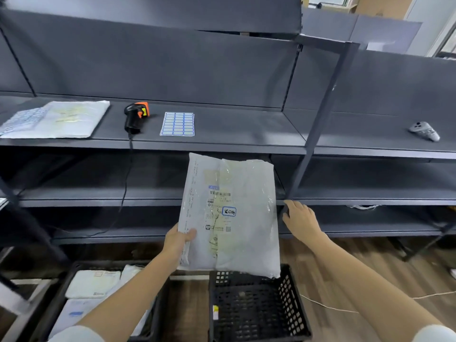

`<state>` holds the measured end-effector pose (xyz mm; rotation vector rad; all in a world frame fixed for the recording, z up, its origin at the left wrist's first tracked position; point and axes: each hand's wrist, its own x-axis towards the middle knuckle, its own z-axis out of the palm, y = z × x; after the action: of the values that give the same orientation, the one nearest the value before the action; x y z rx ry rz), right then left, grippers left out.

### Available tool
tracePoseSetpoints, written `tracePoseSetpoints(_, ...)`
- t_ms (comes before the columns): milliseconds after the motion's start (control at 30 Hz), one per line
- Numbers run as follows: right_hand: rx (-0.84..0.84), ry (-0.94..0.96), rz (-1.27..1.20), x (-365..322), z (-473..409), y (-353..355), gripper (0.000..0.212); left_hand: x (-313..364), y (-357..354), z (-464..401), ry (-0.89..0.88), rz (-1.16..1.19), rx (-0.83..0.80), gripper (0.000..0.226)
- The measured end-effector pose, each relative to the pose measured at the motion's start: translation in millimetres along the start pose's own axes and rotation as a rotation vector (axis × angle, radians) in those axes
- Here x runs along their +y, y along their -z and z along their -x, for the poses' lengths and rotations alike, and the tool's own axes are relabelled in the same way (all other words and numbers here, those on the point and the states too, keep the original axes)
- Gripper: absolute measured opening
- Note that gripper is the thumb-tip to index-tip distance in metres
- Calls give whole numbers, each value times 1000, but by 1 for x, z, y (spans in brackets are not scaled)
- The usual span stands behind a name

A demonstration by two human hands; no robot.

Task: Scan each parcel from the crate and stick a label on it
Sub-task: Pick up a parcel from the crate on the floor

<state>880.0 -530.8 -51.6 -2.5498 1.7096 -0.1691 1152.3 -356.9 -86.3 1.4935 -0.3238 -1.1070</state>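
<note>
The left hand (178,239) pinches the lower left edge of a grey-white plastic mailer parcel (237,218), thumb on its face, fingers behind, holding it upright above the empty black perforated plastic crate (256,309). The right hand (299,219) hangs just right of the parcel, fingers relaxed, gripping nothing. The parcel's shipping label shows a barcode, a QR code and a blue-bordered sticker (the handwriting too small to read). Above the parcel, on the dark grey metal shelf (246,134), lie a black-and-orange corded barcode scanner (135,117) and a sheet of blue-bordered blank labels (178,124).
</note>
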Motion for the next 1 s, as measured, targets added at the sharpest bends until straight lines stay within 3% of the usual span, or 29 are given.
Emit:
tracePoseSetpoints(567, -121, -12, -36, 87, -84, -43, 45, -33, -91, -66, 125, 30, 50, 29)
tracePoseSetpoints(1000, -325, -24, -153, 158, -65, -173, 45, -177, -120, -85, 294, 88, 196, 43)
